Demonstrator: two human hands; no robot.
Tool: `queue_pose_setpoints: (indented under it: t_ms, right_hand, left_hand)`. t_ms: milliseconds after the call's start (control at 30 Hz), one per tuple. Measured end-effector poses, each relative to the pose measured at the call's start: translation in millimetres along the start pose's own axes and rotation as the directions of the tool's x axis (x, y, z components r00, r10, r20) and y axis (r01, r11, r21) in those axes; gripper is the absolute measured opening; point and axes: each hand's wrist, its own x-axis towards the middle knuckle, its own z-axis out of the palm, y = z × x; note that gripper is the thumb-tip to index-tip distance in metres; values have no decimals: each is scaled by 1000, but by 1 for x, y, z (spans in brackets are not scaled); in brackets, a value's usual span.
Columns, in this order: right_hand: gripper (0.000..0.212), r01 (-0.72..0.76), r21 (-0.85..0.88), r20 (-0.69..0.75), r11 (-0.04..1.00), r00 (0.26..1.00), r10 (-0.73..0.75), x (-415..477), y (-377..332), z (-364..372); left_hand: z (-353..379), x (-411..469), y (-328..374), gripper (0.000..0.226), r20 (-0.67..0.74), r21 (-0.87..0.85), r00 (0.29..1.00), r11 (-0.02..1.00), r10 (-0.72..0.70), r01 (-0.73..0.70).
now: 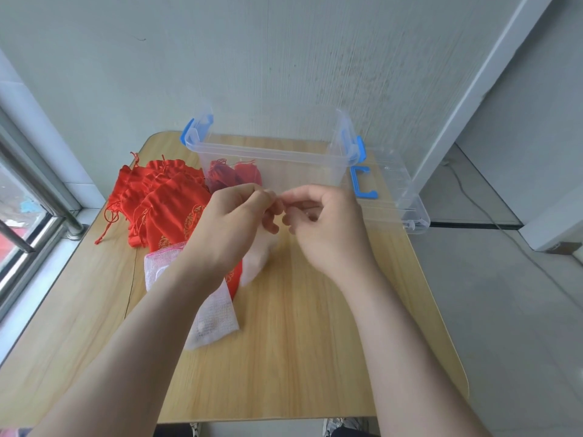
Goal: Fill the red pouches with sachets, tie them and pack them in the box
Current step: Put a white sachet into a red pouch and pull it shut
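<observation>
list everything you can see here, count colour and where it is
table: one, light wood, under everything
box: one, clear with blue latches, open, back of table
lid: one, clear with blue handle, right of box
red pouches in box: about two, red, left end
red pouches on table: pile, count unclear, red with gold print, left side
mesh sachets: at least two, white, under left forearm
held sachet: one, whitish, blurred, hanging from both hands
window: one, grey frame, far left
left hand: pinches held sachet's top
right hand: pinches it too
</observation>
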Motion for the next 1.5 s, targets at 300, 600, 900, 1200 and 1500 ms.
queue_pose_setpoints:
  t_ms: [300, 600, 900, 1200, 1500]
  right_hand:
    - [17, 69, -351, -103, 934, 988, -112, 2, 7, 3]
    - [11, -10, -485, -183, 874, 979, -90, 1, 5, 1]
    - [36, -194, -361, 33, 912, 975, 220, 2, 6, -4]
    - [39, -70, -377, 285, 924, 940, 188, -1, -4, -4]
    - [44, 67, -267, 158, 961, 987, -25, -1, -3, -3]
  left_hand:
    - [-5, 3, -7, 27, -14, 134, 992, 983, -125, 126]
    - [-4, 3, -3, 24, 33, 91, 980, 977, -196, 192]
    - [-4, 4, -11, 21, 64, -245, 986, 955, -156, 167]
    - [-2, 3, -20, 15, -125, 118, 991, 992, 52, -37]
    - [0, 1, -22, 10, 50, 376, 986, 911, 162, -169]
